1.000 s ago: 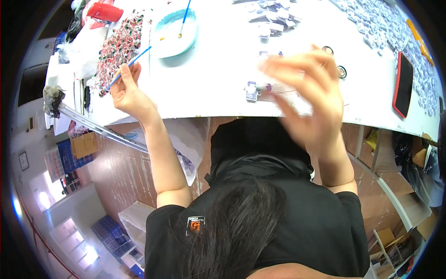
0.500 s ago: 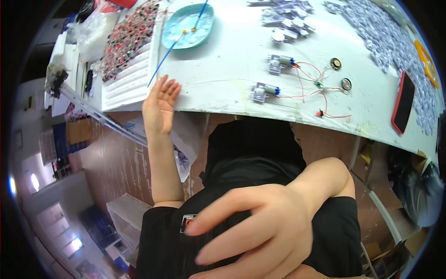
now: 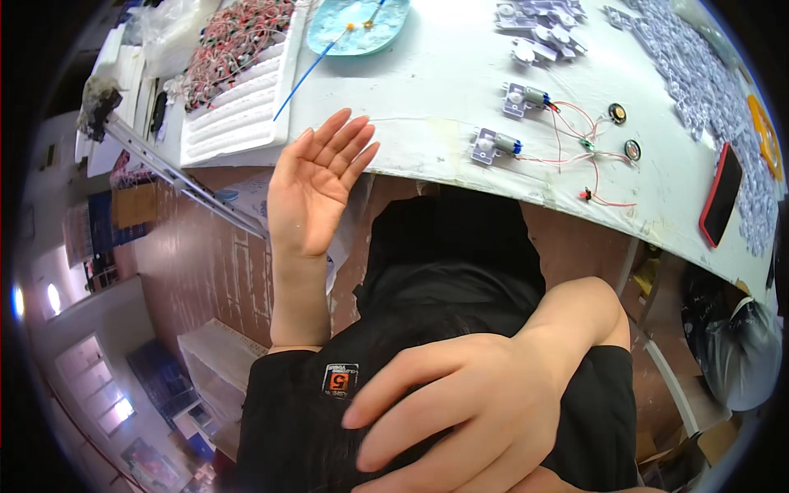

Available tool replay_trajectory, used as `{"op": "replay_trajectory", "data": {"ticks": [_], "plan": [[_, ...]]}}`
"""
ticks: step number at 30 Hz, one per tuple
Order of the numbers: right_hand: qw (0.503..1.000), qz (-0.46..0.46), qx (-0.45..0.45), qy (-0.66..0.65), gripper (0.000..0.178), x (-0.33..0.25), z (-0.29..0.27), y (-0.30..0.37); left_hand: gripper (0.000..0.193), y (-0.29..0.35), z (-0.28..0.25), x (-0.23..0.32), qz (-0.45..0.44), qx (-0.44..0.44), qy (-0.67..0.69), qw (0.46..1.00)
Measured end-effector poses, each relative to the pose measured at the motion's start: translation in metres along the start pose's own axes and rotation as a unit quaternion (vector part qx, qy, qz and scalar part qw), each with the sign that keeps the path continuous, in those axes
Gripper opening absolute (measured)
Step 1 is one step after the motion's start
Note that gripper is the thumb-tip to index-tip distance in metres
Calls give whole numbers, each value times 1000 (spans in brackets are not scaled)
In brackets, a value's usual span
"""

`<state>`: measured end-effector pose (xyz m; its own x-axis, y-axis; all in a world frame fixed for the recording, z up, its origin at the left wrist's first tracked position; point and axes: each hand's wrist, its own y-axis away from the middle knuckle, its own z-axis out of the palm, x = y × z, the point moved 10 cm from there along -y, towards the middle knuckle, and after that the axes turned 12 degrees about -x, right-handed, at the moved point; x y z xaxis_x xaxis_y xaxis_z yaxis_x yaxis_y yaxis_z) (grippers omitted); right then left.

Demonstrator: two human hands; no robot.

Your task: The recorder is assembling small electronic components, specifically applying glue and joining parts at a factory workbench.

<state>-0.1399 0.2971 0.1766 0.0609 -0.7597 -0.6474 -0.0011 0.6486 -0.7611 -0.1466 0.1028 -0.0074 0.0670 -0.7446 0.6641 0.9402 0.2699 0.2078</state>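
My left hand (image 3: pixel 320 185) is raised at the table's near edge, palm turned up, fingers loosely spread and holding nothing. Just beyond its fingertips is a thin blue stick (image 3: pixel 304 80) leaning out of a light-blue dish (image 3: pixel 329 45). My right hand (image 3: pixel 468 403) hovers large and close in front of my black shirt, back of the hand showing, fingers apart; no object shows in it. Away from both hands, two small motors in clear grey housings (image 3: pixel 496 146) lie on the table, joined by red and white wires to a tiny green board (image 3: pixel 587 144) and round speakers (image 3: pixel 632 150).
A white foam tray (image 3: pixel 234 135) stands at the left, with a heap of red-and-white wired parts (image 3: pixel 234 53) behind it. Grey plastic pieces (image 3: pixel 538 33) pile up at the back. On the right lie a red-edged phone (image 3: pixel 721 195), orange-handled scissors (image 3: pixel 764 135) and many clear parts (image 3: pixel 678 74).
My left hand has moved right and nearer the camera, its palm opening more. The right hand has shifted slightly right and down. The table appears slightly shifted as the view moved.
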Motion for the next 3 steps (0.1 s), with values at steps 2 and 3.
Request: {"op": "replay_trajectory", "data": {"ticks": [2, 3], "plan": [[996, -58, 12, 73, 28, -7, 5, 12, 50, -3, 4, 2, 7, -32, -49, 998], [986, -108, 7, 125, 30, -14, 5, 18, 50, -3, 6, 3, 18, -42, -71, 996]]}}
